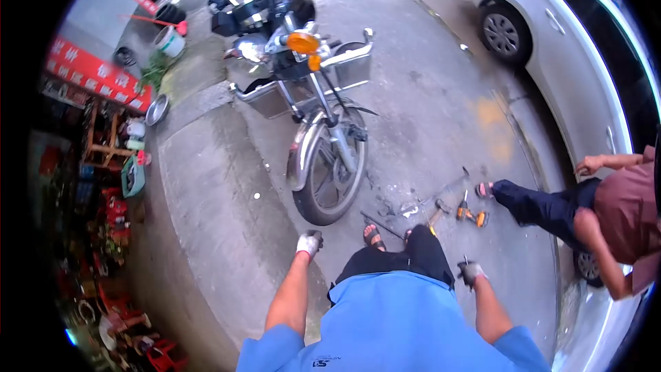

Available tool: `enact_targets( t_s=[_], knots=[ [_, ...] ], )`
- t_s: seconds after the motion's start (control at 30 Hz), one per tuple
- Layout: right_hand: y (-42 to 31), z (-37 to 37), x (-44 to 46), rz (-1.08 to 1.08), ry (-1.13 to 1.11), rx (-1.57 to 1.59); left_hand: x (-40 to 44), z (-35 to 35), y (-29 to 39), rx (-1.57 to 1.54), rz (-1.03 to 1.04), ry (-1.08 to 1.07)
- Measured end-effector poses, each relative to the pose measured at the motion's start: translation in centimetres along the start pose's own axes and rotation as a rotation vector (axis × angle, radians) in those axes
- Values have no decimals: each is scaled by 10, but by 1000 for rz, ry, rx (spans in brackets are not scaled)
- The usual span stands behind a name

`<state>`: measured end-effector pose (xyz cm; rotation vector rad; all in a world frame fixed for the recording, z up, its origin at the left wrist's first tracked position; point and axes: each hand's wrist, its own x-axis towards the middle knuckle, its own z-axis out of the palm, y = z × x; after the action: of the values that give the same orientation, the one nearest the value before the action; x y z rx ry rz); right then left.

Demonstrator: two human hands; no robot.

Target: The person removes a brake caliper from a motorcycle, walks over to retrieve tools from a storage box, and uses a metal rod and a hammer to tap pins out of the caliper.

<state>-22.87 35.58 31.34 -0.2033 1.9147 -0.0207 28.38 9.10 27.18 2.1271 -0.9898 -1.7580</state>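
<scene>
My left hand, in a white and grey glove, hangs near the front wheel of a parked motorcycle. Its fingers are curled closed, and I cannot make out anything in them. My right hand, also gloved, is closed round a thin metal tool whose end sticks up; its kind is too small to tell. On the ground ahead lie an orange and black cordless drill, a hammer and a dark bar near my feet.
A person in a brownish-red shirt stands at right, beside a silver car. Metal side boxes flank the motorcycle. Along the left are a cluttered shop front, a metal basin and a white bucket.
</scene>
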Motion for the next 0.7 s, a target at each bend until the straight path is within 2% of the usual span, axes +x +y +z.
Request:
enact_targets(
  t_s=[0.13, 0.23, 0.33, 0.37, 0.4, 0.47, 0.6, 0.63, 0.67, 0.7],
  knots=[
    [-59, 0, -23, -238, 20, 209, 5, 20, 37, 36, 30, -49],
    [-77, -16, -15, -239, 57, 259, 7, 33, 64, 23, 57, -39],
    [-84, -35, 6, -188, 49, 264, 24, 23, 78, -26, 117, 60],
    [-80, -40, 20, -164, 37, 278, 68, 10, 53, -16, 262, 147],
    [-80, -46, 28, -150, 34, 234, 61, 1, 77, -45, 364, 235],
    [-80, -61, 58, -84, -27, 182, 53, -27, 138, 0, 284, 459],
    [-93, -88, 160, 42, -201, -11, -7, -79, 313, -72, 604, 854],
    [-124, -104, 165, -58, -216, -240, -7, -102, 347, 1, 748, 973],
    [-148, -116, 171, -156, -232, -463, -31, -106, 396, 10, 762, 1061],
    [-170, -128, 194, -178, -257, -473, -43, -113, 440, 146, 820, 1198]
  ],
)
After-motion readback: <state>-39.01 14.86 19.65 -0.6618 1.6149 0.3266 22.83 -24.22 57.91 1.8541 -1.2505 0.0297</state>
